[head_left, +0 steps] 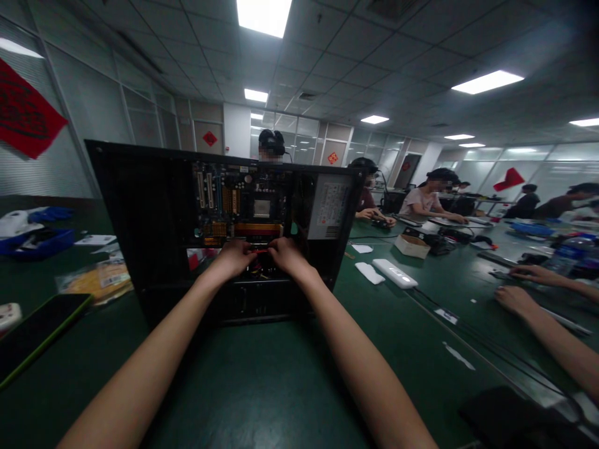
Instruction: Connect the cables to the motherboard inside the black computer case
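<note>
A black open computer case (154,249) stands upright on the green table, its inside facing me. It holds a dark motherboard (219,198) with a square metallic chip and, at the right, a power supply (330,206) with a pale label. My left hand (236,257) and my right hand (284,254) reach into the case just below the orange and yellow slots. Fingers of both are bent around a thin red cable (262,251) between them. More small wires lie under the fingertips, too dark to make out.
At the left are a blue tray (42,244), a plastic bag with yellow contents (100,282) and a green-edged phone (42,330). To the right sit a white power strip (394,273), a small box (412,246) and cables. Another person's hands (519,301) rest at the far right.
</note>
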Available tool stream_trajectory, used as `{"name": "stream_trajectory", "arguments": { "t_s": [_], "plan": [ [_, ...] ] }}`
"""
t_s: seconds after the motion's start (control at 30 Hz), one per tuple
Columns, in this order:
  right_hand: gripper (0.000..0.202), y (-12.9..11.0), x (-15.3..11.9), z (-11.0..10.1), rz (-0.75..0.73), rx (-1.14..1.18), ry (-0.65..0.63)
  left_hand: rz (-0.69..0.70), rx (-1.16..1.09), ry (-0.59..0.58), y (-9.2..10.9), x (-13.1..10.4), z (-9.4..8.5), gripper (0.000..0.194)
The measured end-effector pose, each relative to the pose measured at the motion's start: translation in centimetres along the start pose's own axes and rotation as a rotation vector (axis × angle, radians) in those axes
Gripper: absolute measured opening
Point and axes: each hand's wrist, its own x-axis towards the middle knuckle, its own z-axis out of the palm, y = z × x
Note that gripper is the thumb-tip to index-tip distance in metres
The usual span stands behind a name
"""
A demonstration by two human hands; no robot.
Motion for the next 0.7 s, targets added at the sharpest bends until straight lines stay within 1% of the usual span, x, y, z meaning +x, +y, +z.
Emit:
{"name": "stream_trajectory", "arguments": {
  "t_s": [0.1,0.3,0.47,0.7],
  "plan": [
    [0.023,0.2,0.3,0.2,-0.006,-0.027,-0.014,0.007,0.001,-0.023,0.0,-0.1,0.0,0.024],
    [0.023,0.9,1.1,1.0,0.010,-0.066,-0.026,-0.024,-0.035,-0.018,0.0,0.0,0.0,0.025],
    [0.024,1.0,1.4,1.2,-0.026,-0.100,-0.034,-0.032,0.025,-0.016,0.3,-0.1,-0.2,0.025],
    [0.023,0.9,1.4,1.3,-0.009,-0.079,0.003,-0.052,0.043,-0.012,0.5,-0.2,-0.4,0.024]
  ]
}}
